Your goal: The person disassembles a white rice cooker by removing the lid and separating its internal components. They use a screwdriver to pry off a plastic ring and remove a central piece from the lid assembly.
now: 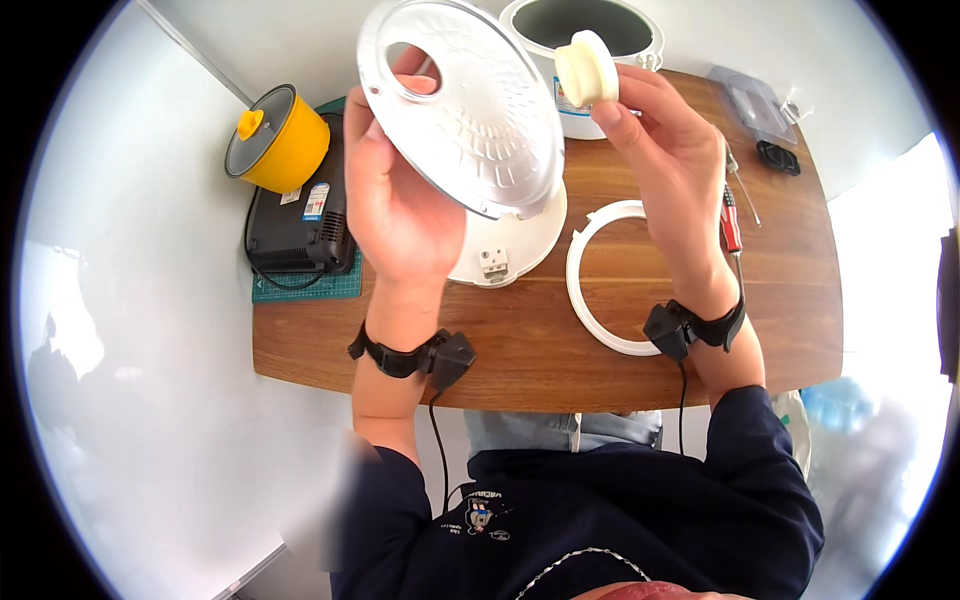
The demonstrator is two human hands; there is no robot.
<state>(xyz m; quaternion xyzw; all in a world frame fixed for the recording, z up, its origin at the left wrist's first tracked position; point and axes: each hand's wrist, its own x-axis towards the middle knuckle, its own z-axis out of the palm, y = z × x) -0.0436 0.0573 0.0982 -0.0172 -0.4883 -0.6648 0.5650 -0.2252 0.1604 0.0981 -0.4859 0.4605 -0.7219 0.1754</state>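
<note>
Raised over the table, my left hand grips a round silver metal inner lid, tilted, with embossed marks and a hole near its upper left edge. Part of a finger shows through that hole. A small cream-coloured stepped round cap is pinched between the thumb and fingers of my right hand, just right of the lid and apart from it. Beneath the metal lid lies a white round cover with a small metal bracket, partly hidden. A white ring rests on the table below my right forearm.
At the back stands a white cooker body with a dark interior. Left, a yellow pot sits on a black appliance over a green cutting mat. A red-handled screwdriver and a clear plastic box lie right on the wooden table.
</note>
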